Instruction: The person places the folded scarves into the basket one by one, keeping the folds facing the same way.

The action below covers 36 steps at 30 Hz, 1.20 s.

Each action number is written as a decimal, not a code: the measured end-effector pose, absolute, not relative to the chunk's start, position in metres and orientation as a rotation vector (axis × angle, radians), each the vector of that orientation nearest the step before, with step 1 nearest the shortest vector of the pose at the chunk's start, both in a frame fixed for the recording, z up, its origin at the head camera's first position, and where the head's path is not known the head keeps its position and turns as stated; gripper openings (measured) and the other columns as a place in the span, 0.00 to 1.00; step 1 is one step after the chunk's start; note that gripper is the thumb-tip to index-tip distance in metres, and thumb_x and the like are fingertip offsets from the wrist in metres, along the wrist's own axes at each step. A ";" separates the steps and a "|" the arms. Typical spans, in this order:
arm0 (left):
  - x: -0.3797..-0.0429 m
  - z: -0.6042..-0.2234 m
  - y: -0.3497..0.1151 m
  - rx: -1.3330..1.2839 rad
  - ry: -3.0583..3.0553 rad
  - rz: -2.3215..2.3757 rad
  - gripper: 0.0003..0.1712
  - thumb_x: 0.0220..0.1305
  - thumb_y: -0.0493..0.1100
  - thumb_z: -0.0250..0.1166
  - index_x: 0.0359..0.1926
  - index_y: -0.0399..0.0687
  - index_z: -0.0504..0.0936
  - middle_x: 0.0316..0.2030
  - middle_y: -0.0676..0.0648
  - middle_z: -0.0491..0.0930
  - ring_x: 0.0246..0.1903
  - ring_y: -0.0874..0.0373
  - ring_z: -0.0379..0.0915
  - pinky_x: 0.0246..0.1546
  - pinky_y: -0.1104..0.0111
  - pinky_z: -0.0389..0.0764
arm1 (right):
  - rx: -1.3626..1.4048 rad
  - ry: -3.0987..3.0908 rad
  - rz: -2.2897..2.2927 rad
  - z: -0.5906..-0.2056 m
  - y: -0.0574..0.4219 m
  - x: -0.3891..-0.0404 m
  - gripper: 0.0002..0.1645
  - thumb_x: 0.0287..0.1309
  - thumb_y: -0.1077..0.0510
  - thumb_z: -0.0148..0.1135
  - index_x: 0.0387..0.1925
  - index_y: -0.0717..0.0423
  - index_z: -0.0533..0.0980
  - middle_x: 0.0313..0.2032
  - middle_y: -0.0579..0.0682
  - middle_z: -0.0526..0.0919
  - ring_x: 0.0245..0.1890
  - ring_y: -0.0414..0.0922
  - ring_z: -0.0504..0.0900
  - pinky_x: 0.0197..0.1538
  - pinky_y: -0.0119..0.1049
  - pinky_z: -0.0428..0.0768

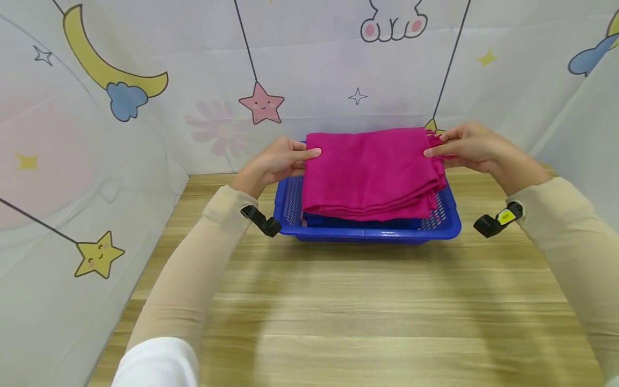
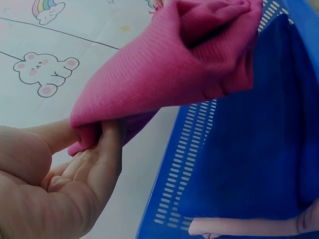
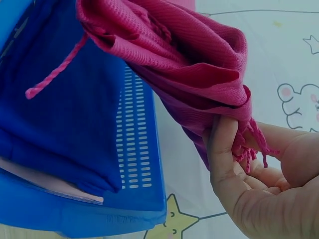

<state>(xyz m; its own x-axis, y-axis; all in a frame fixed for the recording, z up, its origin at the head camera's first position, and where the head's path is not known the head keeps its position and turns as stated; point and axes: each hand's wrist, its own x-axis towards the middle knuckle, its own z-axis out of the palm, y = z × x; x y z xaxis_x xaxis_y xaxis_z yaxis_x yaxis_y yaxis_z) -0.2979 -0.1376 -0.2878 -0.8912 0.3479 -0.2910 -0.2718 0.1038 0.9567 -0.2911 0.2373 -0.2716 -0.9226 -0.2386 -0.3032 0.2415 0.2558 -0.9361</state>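
A folded magenta scarf [image 1: 367,172] with a twisted fringe is held up over a blue plastic basket [image 1: 367,233]. My left hand [image 1: 282,161] pinches its left edge between thumb and fingers. At the fringed end, my right hand [image 1: 471,148] pinches the other edge, with fringe strands [image 3: 254,144] hanging by the fingers. Both wrist views show the scarf's layers raised above the basket. Inside the basket lies a folded dark blue cloth [image 2: 244,129], and a pale pink cloth [image 2: 249,226] shows along its edge.
The basket stands on a wood-grain table [image 1: 367,312], close to the back. A white curtain [image 1: 309,70] printed with stars, moons and clouds hangs behind it and along both sides. Each wrist wears a black strap [image 1: 261,219] with a small camera.
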 end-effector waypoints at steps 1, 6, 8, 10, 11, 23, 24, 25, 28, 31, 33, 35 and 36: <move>-0.299 -0.288 -0.137 0.073 1.942 1.837 0.21 0.71 0.40 0.62 0.58 0.27 0.78 0.34 0.43 0.85 0.33 0.55 0.84 0.47 0.61 0.83 | 0.004 2.157 -1.703 -0.272 0.237 -0.292 0.15 0.64 0.66 0.65 0.24 0.55 0.70 0.26 0.45 0.78 0.26 0.40 0.83 0.38 0.34 0.85; -0.304 -0.291 -0.135 0.055 1.946 1.828 0.22 0.70 0.39 0.63 0.58 0.27 0.78 0.35 0.43 0.85 0.35 0.54 0.85 0.49 0.59 0.82 | 0.006 2.214 -1.658 -0.273 0.235 -0.294 0.13 0.62 0.64 0.67 0.27 0.57 0.70 0.28 0.45 0.75 0.27 0.39 0.81 0.37 0.34 0.85; -0.305 -0.293 -0.135 0.042 1.950 1.823 0.22 0.70 0.39 0.63 0.58 0.27 0.77 0.35 0.44 0.85 0.35 0.54 0.85 0.50 0.59 0.82 | 0.000 2.233 -1.635 -0.274 0.234 -0.296 0.13 0.62 0.64 0.68 0.30 0.59 0.70 0.31 0.45 0.73 0.28 0.39 0.81 0.38 0.34 0.85; -0.307 -0.294 -0.136 0.037 1.957 1.814 0.22 0.70 0.39 0.63 0.59 0.27 0.77 0.35 0.44 0.85 0.35 0.55 0.85 0.50 0.59 0.82 | -0.007 2.250 -1.613 -0.274 0.232 -0.297 0.14 0.61 0.63 0.68 0.33 0.60 0.68 0.32 0.46 0.72 0.28 0.39 0.81 0.38 0.34 0.85; -0.308 -0.295 -0.135 0.036 1.962 1.811 0.22 0.70 0.40 0.63 0.59 0.27 0.77 0.35 0.44 0.85 0.35 0.55 0.84 0.50 0.59 0.82 | -0.009 2.258 -1.600 -0.274 0.231 -0.298 0.15 0.61 0.63 0.69 0.35 0.61 0.68 0.32 0.47 0.71 0.28 0.38 0.81 0.39 0.34 0.85; -0.313 -0.299 -0.135 0.025 2.048 1.730 0.21 0.69 0.40 0.64 0.57 0.28 0.78 0.37 0.44 0.84 0.36 0.55 0.83 0.50 0.59 0.81 | -0.027 2.298 -1.530 -0.276 0.224 -0.304 0.19 0.62 0.64 0.67 0.39 0.66 0.63 0.37 0.51 0.63 0.27 0.38 0.81 0.39 0.35 0.85; -0.313 -0.300 -0.135 0.025 2.056 1.722 0.21 0.69 0.40 0.64 0.57 0.28 0.78 0.37 0.44 0.84 0.36 0.55 0.83 0.50 0.59 0.82 | -0.025 2.296 -1.529 -0.276 0.224 -0.304 0.19 0.62 0.64 0.68 0.38 0.65 0.63 0.37 0.52 0.63 0.26 0.39 0.81 0.39 0.35 0.85; -0.313 -0.300 -0.135 0.024 2.063 1.714 0.21 0.69 0.40 0.64 0.57 0.29 0.78 0.37 0.44 0.83 0.36 0.54 0.83 0.50 0.59 0.82 | -0.022 2.296 -1.529 -0.277 0.223 -0.305 0.18 0.61 0.65 0.68 0.37 0.65 0.64 0.36 0.52 0.64 0.26 0.40 0.82 0.38 0.35 0.86; -0.314 -0.301 -0.134 0.016 2.089 1.690 0.20 0.69 0.40 0.65 0.55 0.29 0.79 0.36 0.43 0.83 0.35 0.54 0.83 0.49 0.60 0.82 | -0.022 2.284 -1.537 -0.281 0.223 -0.308 0.17 0.60 0.66 0.69 0.31 0.62 0.66 0.33 0.51 0.65 0.24 0.41 0.82 0.37 0.36 0.86; -0.314 -0.302 -0.133 0.006 2.108 1.667 0.19 0.69 0.40 0.65 0.54 0.30 0.79 0.36 0.44 0.83 0.35 0.54 0.82 0.48 0.61 0.83 | -0.035 2.287 -1.533 -0.285 0.223 -0.311 0.20 0.59 0.68 0.69 0.23 0.58 0.65 0.28 0.49 0.65 0.23 0.42 0.82 0.35 0.37 0.86; -0.314 -0.302 -0.133 -0.001 2.121 1.654 0.18 0.69 0.40 0.65 0.52 0.30 0.80 0.36 0.44 0.82 0.34 0.54 0.82 0.47 0.61 0.83 | -0.049 2.293 -1.524 -0.287 0.222 -0.312 0.24 0.59 0.69 0.69 0.20 0.55 0.63 0.26 0.48 0.63 0.23 0.43 0.83 0.35 0.36 0.86; -0.315 -0.303 -0.132 -0.007 2.129 1.645 0.17 0.69 0.40 0.65 0.51 0.30 0.80 0.35 0.44 0.82 0.33 0.55 0.82 0.46 0.62 0.83 | -0.059 2.302 -1.508 -0.289 0.222 -0.314 0.26 0.59 0.69 0.69 0.18 0.54 0.61 0.24 0.47 0.62 0.23 0.43 0.83 0.34 0.36 0.86; -0.315 -0.304 -0.132 -0.010 2.134 1.641 0.16 0.69 0.40 0.65 0.50 0.30 0.80 0.35 0.44 0.82 0.32 0.55 0.81 0.46 0.63 0.83 | -0.059 2.304 -1.502 -0.290 0.221 -0.314 0.25 0.59 0.69 0.68 0.17 0.54 0.62 0.23 0.47 0.62 0.23 0.43 0.83 0.34 0.36 0.86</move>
<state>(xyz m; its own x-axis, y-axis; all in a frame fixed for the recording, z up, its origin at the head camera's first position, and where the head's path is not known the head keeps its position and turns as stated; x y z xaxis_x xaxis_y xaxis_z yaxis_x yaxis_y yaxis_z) -0.3150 -0.1320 -0.3041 -0.9008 0.2593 -0.3482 -0.2700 0.2936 0.9170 -0.3143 0.2210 -0.2902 -0.9236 -0.2425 -0.2968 0.1738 0.4253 -0.8882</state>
